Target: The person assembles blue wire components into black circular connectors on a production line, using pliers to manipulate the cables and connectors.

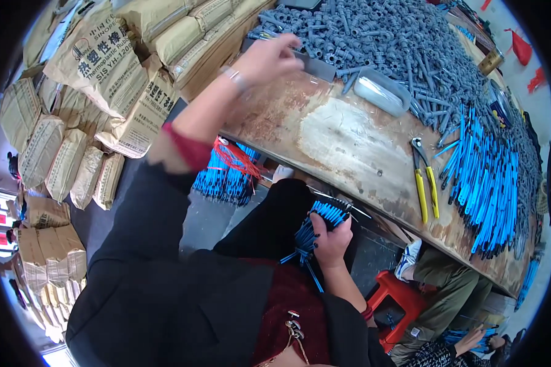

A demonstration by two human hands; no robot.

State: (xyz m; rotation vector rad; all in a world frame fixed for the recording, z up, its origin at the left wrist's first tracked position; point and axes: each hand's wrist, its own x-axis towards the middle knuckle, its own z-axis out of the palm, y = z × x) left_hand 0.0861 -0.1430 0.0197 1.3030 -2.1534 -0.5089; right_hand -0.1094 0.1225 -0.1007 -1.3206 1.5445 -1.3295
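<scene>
My left hand, a bracelet on its wrist, is raised over the table's far left part beside a grey tray. Its fingers are half curled with a gap between them, and nothing shows in them. Low in front of my lap, my right hand is closed around a bundle of thin blue sticks with black ends. A few sticks poke out below the grip. Part of the bundle is hidden by the fingers.
Grey plastic fittings cover the table's back, near a clear box. Yellow-handled pliers and loose blue sticks lie to the right. Paper sacks stand left. A co-worker's hand and a red stool are lower right.
</scene>
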